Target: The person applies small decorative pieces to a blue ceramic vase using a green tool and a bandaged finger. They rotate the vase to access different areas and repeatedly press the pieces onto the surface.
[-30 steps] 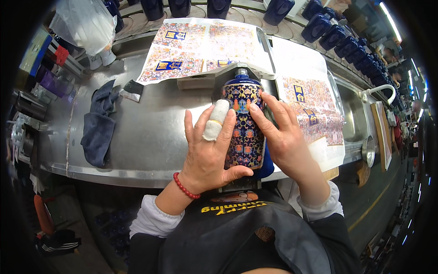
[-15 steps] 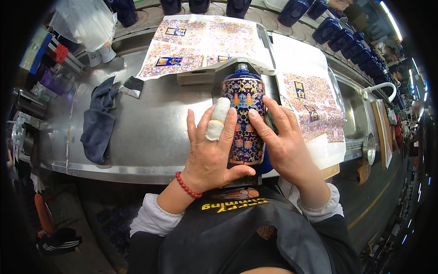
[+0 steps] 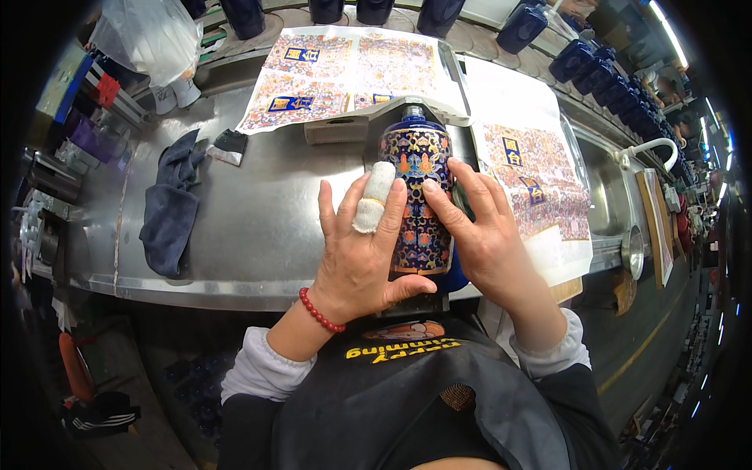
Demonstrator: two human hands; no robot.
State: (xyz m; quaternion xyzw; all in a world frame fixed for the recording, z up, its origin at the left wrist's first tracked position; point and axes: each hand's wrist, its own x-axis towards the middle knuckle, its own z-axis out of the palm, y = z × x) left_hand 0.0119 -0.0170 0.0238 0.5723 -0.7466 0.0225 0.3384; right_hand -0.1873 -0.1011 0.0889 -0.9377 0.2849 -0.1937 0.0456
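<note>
A dark blue bottle [image 3: 423, 244] with a colourful floral pattern lies in front of me, its neck pointing away. My left hand [image 3: 350, 254] rests along the bottle's left side, fingers stretched and spread, with the thumb near its base. A white cloth cover [image 3: 377, 200] with a yellow band wraps one of that hand's fingers. On the other side, my right hand [image 3: 490, 244] touches the patterned surface with its fingertips, fingers extended and apart. Neither hand wraps round the bottle.
Printed pattern sheets [image 3: 337, 82] lie beyond the bottle, and more sheets [image 3: 533, 180] lie to its right. A dark cloth [image 3: 171, 223] is on the metal bench at left. Plain blue bottles [image 3: 523, 30] line a conveyor behind. A sink [image 3: 607, 192] stands at right.
The plain blue bottles on the conveyor have moved to the right. Both hands have shifted very slightly upward in the view and still touch the patterned bottle.
</note>
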